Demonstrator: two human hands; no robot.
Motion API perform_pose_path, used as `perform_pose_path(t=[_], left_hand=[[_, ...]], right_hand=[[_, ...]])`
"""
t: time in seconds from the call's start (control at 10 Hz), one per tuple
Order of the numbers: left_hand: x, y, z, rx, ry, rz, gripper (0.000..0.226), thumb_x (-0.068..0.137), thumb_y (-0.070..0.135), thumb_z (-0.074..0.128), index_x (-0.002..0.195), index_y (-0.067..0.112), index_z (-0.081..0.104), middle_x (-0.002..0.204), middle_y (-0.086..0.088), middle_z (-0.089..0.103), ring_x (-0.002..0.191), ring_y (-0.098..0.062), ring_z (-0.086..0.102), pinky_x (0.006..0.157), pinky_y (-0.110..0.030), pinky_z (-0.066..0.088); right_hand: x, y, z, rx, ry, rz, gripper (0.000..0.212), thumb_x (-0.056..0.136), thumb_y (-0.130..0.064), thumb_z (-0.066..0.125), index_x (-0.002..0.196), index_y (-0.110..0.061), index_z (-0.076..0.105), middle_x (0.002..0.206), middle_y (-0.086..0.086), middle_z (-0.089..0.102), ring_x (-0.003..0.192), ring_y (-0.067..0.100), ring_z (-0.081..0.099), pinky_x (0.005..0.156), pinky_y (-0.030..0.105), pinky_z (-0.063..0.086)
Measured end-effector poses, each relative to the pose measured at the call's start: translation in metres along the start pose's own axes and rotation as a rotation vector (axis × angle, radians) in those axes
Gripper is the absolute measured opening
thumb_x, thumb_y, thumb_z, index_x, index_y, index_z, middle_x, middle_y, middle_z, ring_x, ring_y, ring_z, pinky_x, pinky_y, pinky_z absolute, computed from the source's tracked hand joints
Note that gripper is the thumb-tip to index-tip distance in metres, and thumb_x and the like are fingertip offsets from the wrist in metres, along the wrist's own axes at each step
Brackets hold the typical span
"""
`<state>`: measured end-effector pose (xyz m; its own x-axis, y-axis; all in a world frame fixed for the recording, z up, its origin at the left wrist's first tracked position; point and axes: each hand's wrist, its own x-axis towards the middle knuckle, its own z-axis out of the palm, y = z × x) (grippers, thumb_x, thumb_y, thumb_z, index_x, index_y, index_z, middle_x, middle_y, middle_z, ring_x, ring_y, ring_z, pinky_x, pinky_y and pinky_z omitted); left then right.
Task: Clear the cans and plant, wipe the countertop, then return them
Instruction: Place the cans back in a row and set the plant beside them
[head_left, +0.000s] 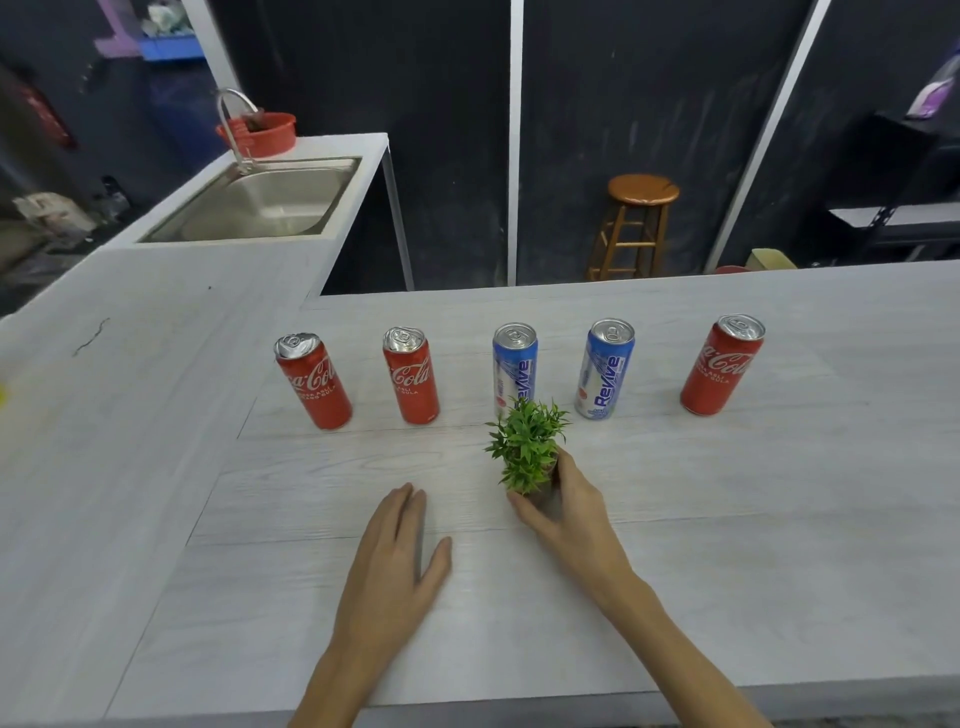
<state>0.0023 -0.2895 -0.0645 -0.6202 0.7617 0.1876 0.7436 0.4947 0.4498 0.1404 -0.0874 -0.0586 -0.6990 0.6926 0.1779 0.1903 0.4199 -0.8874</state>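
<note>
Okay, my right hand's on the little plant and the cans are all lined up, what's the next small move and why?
Probably lift the plant straight up and carry it aside. Your right hand already wraps its pot, while the left hand lies flat and empty on the countertop. The plant stands in front of the five cans, so removing it first likely opens the way to them.

two bare forearms, no sleeves, hands (395, 566) uncovered, no rings or watch

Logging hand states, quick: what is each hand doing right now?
Left hand: open, flat on the countertop, holding nothing.
Right hand: closed around the small plant pot.
</note>
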Motion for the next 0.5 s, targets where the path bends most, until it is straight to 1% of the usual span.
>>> perform_pose_path(t=[0.1,0.2,0.3,0.4,0.5], left_hand=[[0.000,0.000,0.001,-0.006,-0.001,-0.001,0.064,0.100,0.041,0.060,0.153,0.008,0.045,0.162,-0.005,0.039,0.152,-0.018,0.031,0.125,-0.032,0.025],[0.000,-0.001,0.001,-0.004,-0.006,-0.005,0.065,0.101,0.043,0.057,0.154,0.009,0.044,0.163,-0.004,0.036,0.153,-0.017,0.028,0.125,-0.031,0.023],[-0.001,-0.001,0.001,-0.007,-0.014,-0.008,0.065,0.102,0.045,0.055,0.155,0.009,0.042,0.164,-0.004,0.035,0.154,-0.016,0.027,0.125,-0.030,0.022],[0.000,-0.002,0.002,-0.007,-0.005,0.001,0.066,0.102,0.045,0.054,0.156,0.010,0.041,0.164,-0.004,0.034,0.154,-0.016,0.026,0.125,-0.027,0.020],[0.001,-0.003,0.004,-0.020,0.006,0.001,0.066,0.102,0.045,0.054,0.156,0.010,0.041,0.164,-0.004,0.034,0.154,-0.016,0.026,0.125,-0.028,0.020]], right_hand=[[-0.001,-0.001,-0.001,-0.011,-0.010,0.002,0.044,0.090,-0.020,0.081,0.123,-0.028,0.053,0.107,-0.038,0.065,0.099,-0.012,0.064,0.079,0.000,0.042],[-0.002,-0.001,-0.003,-0.018,-0.021,0.006,0.047,0.091,-0.023,0.081,0.130,-0.023,0.056,0.107,-0.028,0.068,0.103,-0.010,0.064,0.082,0.001,0.042],[-0.004,-0.006,-0.006,-0.034,-0.025,0.007,0.049,0.091,-0.023,0.081,0.134,-0.021,0.056,0.114,-0.023,0.067,0.106,-0.008,0.063,0.084,0.001,0.042],[-0.005,-0.007,-0.006,-0.030,-0.033,-0.002,0.050,0.092,-0.024,0.081,0.135,-0.021,0.056,0.116,-0.021,0.068,0.107,-0.006,0.063,0.086,0.002,0.042],[-0.007,-0.009,-0.012,-0.033,-0.025,-0.020,0.063,0.092,-0.029,0.081,0.146,-0.021,0.050,0.132,-0.015,0.065,0.120,-0.003,0.060,0.098,0.012,0.046]])
